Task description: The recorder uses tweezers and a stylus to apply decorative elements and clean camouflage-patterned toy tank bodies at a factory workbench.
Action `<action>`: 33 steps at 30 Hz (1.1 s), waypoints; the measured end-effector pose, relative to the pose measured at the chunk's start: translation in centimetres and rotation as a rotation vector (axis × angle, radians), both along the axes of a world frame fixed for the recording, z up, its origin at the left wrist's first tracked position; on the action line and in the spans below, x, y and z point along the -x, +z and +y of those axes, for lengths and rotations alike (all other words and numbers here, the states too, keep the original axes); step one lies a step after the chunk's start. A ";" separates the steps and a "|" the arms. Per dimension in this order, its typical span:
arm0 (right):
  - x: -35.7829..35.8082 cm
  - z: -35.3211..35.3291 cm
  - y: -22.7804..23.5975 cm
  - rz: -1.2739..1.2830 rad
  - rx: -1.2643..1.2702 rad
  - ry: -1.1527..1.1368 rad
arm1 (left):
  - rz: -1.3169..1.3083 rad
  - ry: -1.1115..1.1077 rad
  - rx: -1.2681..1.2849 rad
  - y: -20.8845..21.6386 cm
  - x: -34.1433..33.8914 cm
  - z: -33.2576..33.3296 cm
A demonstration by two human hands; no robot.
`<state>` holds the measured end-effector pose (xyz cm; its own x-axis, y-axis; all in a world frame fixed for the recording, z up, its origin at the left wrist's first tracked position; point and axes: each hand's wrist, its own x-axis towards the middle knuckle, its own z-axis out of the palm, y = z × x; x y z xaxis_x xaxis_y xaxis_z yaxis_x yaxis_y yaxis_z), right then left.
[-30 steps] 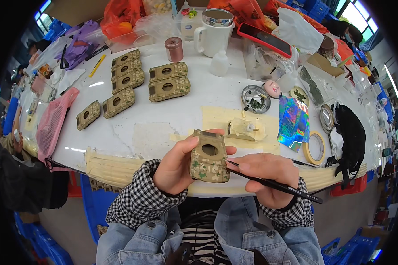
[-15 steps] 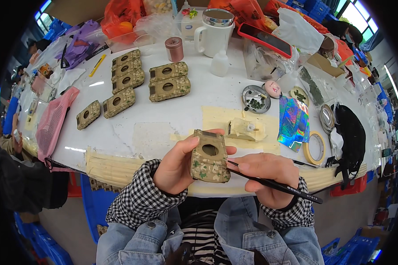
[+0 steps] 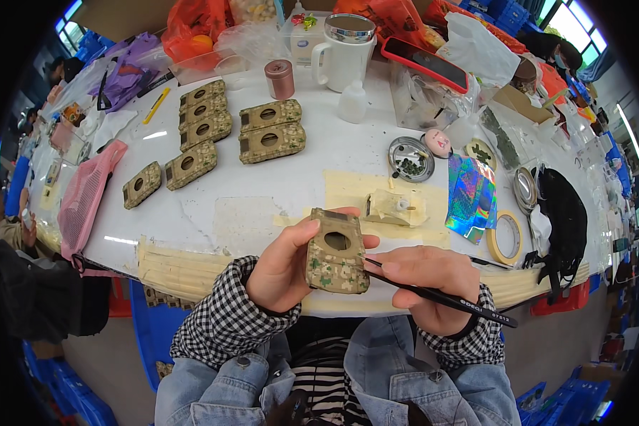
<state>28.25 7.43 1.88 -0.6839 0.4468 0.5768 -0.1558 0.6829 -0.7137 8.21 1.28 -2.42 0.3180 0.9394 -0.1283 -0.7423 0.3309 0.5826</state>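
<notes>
Above the table's front edge, my left hand (image 3: pixel 282 265) grips a camouflage toy vehicle shell (image 3: pixel 339 272) between thumb and fingers. The shell is tan, brown and green, with a round hole in its upper face and a dark panel at its far end. My right hand (image 3: pixel 439 280) is closed around black tweezers (image 3: pixel 451 299), their thin tip against the shell's right side. Whether the tip holds any small part cannot be seen. Several matching shells, among them one at the left (image 3: pixel 143 184) and one in the middle (image 3: pixel 272 143), rest on the table.
Beyond my hands is a taped block (image 3: pixel 397 209). Right of it are a round dish of dark green bits (image 3: pixel 411 160), shiny holographic sheets (image 3: pixel 471 195) and a tape roll (image 3: pixel 505 238). A white mug (image 3: pixel 346 57) and a red-cased phone (image 3: pixel 426 64) stand farther back. A pink mesh pouch (image 3: pixel 92 199) lies left.
</notes>
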 end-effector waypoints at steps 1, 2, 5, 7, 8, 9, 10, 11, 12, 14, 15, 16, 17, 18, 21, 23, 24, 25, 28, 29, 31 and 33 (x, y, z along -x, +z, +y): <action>0.0 0.0 0.0 -0.001 0.002 0.001 | 0.002 0.001 0.000 0.0 0.0 0.0; 0.0 0.0 0.0 0.002 0.002 0.000 | 0.002 0.000 0.000 0.0 0.0 0.0; 0.0 0.0 -0.1 0.005 -0.007 0.000 | -0.001 0.000 -0.001 -0.1 0.0 0.0; 0.1 0.1 0.0 0.000 -0.028 0.003 | -0.006 0.000 0.001 -0.1 0.0 0.0; 0.1 0.1 0.1 -0.001 -0.048 0.006 | -0.007 -0.001 0.001 -0.1 0.0 0.0; 0.1 0.1 0.3 -0.002 -0.068 0.009 | -0.009 -0.003 0.002 0.0 0.0 0.0; 0.1 0.1 0.4 -0.003 -0.088 0.011 | -0.011 -0.004 0.003 0.0 0.0 0.0; 0.1 0.1 0.4 -0.015 -0.095 0.006 | -0.010 -0.005 0.003 0.0 0.0 0.0; 0.1 0.0 0.4 -0.026 -0.103 0.000 | -0.009 -0.007 0.002 0.0 0.0 0.0; 0.0 0.0 0.3 -0.036 -0.114 -0.005 | -0.009 -0.009 0.001 0.0 0.0 0.0; 0.0 0.0 0.3 -0.035 -0.117 -0.005 | -0.010 -0.009 0.000 0.1 0.0 0.0; 0.0 0.0 0.2 -0.033 -0.121 -0.005 | -0.010 -0.010 -0.001 0.1 0.0 0.0; 0.0 0.0 0.2 -0.030 -0.119 -0.004 | -0.008 -0.008 -0.002 0.1 0.0 0.0; 0.0 0.0 0.2 -0.026 -0.117 -0.005 | -0.007 -0.007 -0.003 0.0 0.0 0.0; 0.0 -0.1 0.0 -0.002 -0.107 -0.020 | -0.012 -0.010 0.002 0.0 0.0 0.0; -0.1 0.0 -0.2 0.061 -0.092 -0.044 | -0.025 -0.017 0.006 0.0 0.1 0.0; -0.3 0.1 -0.3 0.114 -0.079 -0.060 | -0.034 -0.021 0.008 -0.1 0.2 0.0; -0.4 0.2 -0.4 0.166 -0.067 -0.076 | -0.043 -0.026 0.009 -0.1 0.3 0.0; -0.9 -0.2 -0.9 0.251 0.079 -0.257 | -0.049 -0.020 0.003 -0.2 0.3 0.0; -1.1 0.0 -0.9 0.250 0.092 -0.308 | -0.054 -0.012 0.002 -0.2 0.3 0.1; -0.9 0.6 -0.6 0.136 -0.021 -0.476 | -0.064 0.006 0.002 -0.3 0.3 0.1; -1.4 1.8 -0.9 0.003 -0.174 -0.613 | -0.026 0.038 0.029 -0.4 0.2 0.0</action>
